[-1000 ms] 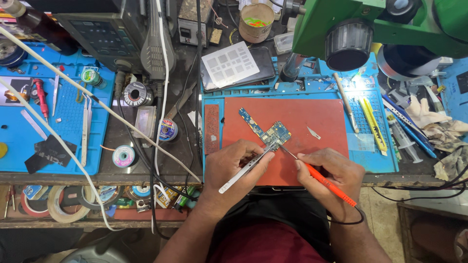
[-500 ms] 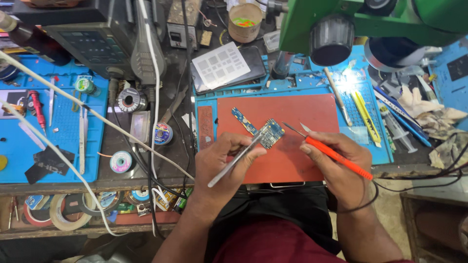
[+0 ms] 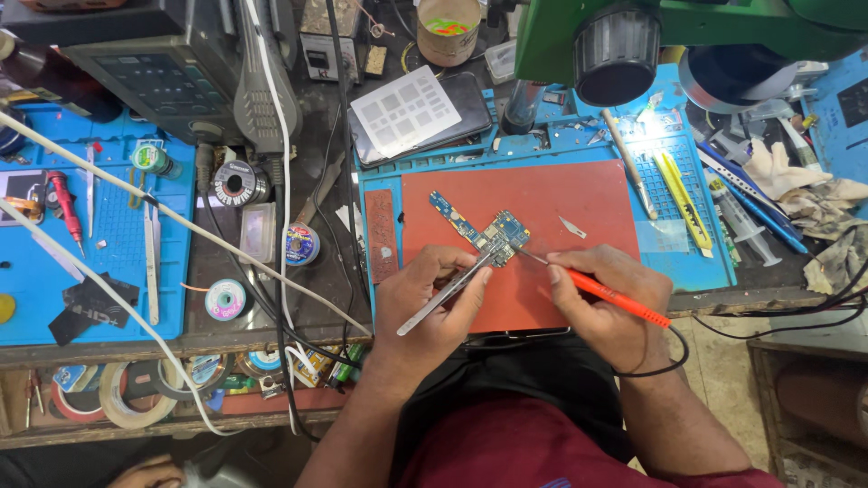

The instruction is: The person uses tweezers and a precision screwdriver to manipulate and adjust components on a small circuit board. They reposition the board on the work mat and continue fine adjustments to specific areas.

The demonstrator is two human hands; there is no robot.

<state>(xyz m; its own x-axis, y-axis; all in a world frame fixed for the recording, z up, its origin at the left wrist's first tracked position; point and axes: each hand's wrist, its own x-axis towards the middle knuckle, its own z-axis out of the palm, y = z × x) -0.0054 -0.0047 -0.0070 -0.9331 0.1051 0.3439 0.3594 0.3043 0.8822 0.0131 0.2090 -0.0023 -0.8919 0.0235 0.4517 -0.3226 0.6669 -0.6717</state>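
Observation:
A small blue circuit board lies on a red-brown work mat. My left hand holds metal tweezers, and their tips rest on the board's near corner. My right hand grips an orange-handled soldering iron. Its thin tip touches the board from the right, close to the tweezer tips. A black cable runs from the iron's handle back around my right wrist.
A green microscope head hangs over the bench at the back. A metal stencil lies on a dark phone. Solder spools, a second pair of tweezers, a blade, syringes and cables crowd the blue mats.
Both hands have shifted slightly as the view moved. The tweezers and iron tip stay at the board's near corner.

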